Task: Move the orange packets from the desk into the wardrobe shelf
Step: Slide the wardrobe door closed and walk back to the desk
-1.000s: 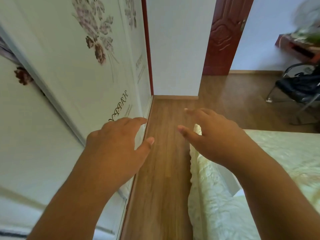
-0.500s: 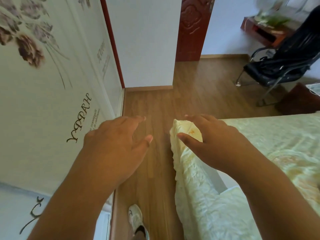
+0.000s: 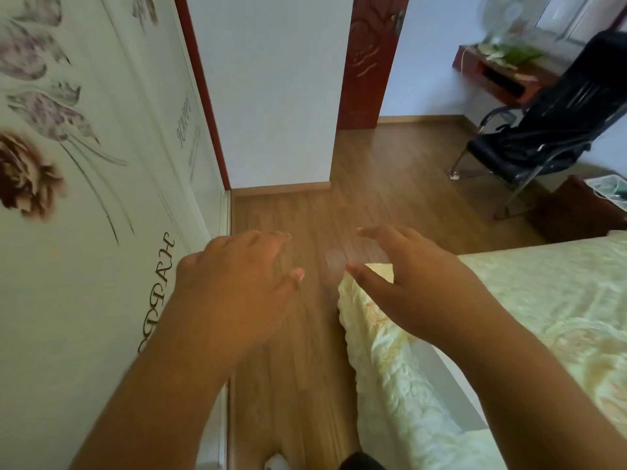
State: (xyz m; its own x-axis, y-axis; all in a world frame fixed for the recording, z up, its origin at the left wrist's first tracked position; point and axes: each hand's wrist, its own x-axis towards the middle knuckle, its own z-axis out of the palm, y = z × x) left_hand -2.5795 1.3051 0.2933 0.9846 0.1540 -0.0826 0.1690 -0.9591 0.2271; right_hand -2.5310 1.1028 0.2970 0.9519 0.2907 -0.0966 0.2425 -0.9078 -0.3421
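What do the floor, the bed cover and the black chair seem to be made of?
Floor: wood or wood-look laminate, brown planks with grain, slight sheen.
Bed cover: pale yellow-green fabric, quilted and crinkled, faintly satiny.
Black chair: dark seat and back, probably mesh or fabric, on shiny metal tube legs.

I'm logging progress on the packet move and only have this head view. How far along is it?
Nothing shows as done: no orange packet is in view, and the wardrobe shows only its flowered door, no shelf. In hand: nothing; the left hand and right hand are both empty, fingers loose, over the wood floor beside the bed. Left: as far as this shows, fetching the packets from the desk beyond the black chair and shelving them.
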